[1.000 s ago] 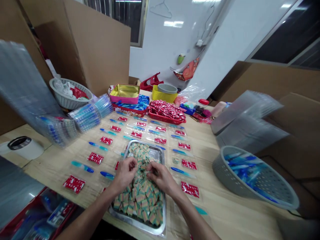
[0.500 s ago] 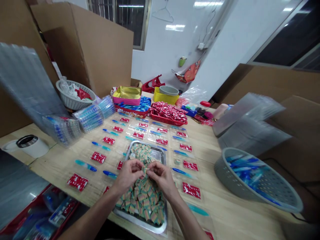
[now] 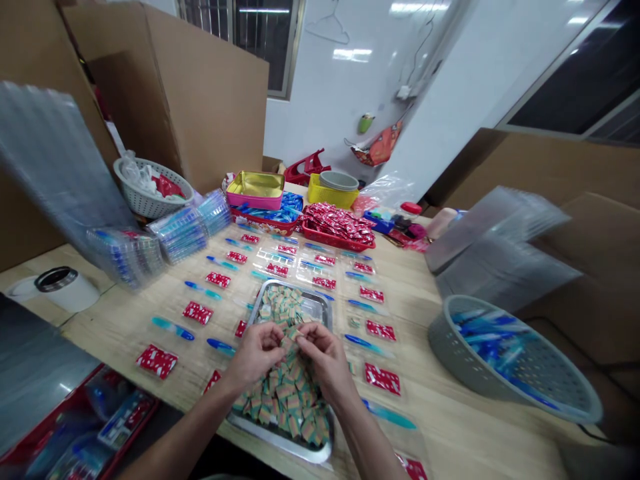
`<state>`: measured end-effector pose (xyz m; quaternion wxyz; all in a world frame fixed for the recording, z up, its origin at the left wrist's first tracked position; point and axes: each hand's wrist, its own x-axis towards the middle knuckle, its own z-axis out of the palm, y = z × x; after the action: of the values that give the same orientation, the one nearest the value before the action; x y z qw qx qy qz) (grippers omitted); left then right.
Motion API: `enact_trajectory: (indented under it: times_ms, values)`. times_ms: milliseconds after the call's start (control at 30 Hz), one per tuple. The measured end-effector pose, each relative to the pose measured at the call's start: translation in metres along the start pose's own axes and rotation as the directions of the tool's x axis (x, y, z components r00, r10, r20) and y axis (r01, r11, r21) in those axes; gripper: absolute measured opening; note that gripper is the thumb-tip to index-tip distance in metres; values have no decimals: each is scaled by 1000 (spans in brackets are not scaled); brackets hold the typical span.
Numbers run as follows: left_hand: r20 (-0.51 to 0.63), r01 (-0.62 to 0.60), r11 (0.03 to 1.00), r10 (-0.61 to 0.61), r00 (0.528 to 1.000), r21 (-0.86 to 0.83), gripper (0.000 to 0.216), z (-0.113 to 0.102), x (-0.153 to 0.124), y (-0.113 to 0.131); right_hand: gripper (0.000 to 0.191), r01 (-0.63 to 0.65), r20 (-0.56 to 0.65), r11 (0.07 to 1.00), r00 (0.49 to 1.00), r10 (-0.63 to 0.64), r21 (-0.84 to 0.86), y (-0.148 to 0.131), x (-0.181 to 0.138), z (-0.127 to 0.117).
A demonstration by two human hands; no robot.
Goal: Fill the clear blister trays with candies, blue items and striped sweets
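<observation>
A metal tray (image 3: 320, 309) in front of me is heaped with small striped squares (image 3: 287, 393) in green, orange and beige. Over its middle, my left hand (image 3: 255, 353) and my right hand (image 3: 325, 357) meet fingertip to fingertip. Both pinch a small clump of the striped squares (image 3: 290, 341) between them. Around the tray, clear blister packs lie in rows on the wooden table, each holding a red packet (image 3: 383, 378) and a blue pen-like item (image 3: 368, 344).
A grey basket (image 3: 520, 393) of blue items stands at the right. Stacked clear trays (image 3: 180, 233) and a white basket (image 3: 150, 183) are at the left. A red tray of red packets (image 3: 337, 223), a pink tin (image 3: 255, 190) and cardboard boxes (image 3: 200, 100) line the back.
Both hands rose slightly from the heap and drew together, now pinching striped squares between the fingertips. The view shifted a little.
</observation>
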<state>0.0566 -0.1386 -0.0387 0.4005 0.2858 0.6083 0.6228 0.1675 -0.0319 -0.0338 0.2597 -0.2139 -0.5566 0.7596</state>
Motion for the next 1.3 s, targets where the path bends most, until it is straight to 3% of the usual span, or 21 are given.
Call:
enact_trajectory:
  times_ms: [100,233,433,567,633,733,833,1067,1300]
  values:
    - [-34,-2,1000,2,999,-15,12,-3,0,-1,12,-10,19,1000,1000,9,26,-2,-1,-1]
    - [-24,-10,1000,10,1000,8,12,-6,0,-1,11,29,96,993,995,-18,-112,-3,-2,-2]
    - [-20,-114,929,130,991,352,15,-6,-6,8,6,216,169,854,974,-152,-473,-12,-1,1]
    - [-32,-143,866,180,983,479,16,-10,-7,9,7,249,201,806,966,-165,-536,-25,0,-1]
    - [-63,-96,913,131,989,396,13,-11,-5,6,8,176,150,866,982,-119,-467,-28,1,-3]
    - [-94,-14,993,25,995,113,10,-9,-2,3,17,32,121,960,993,2,-277,-24,0,-4]
    - [-103,-13,996,4,995,-83,12,-4,-1,3,18,-8,100,984,995,26,-179,-13,-3,0]
    - [-102,-54,985,37,994,-163,14,2,-7,11,15,131,-3,955,991,-137,-266,1,-7,6]
    - [-178,-92,976,57,982,-195,14,8,-8,4,18,57,-180,974,979,-98,-219,0,-12,13]
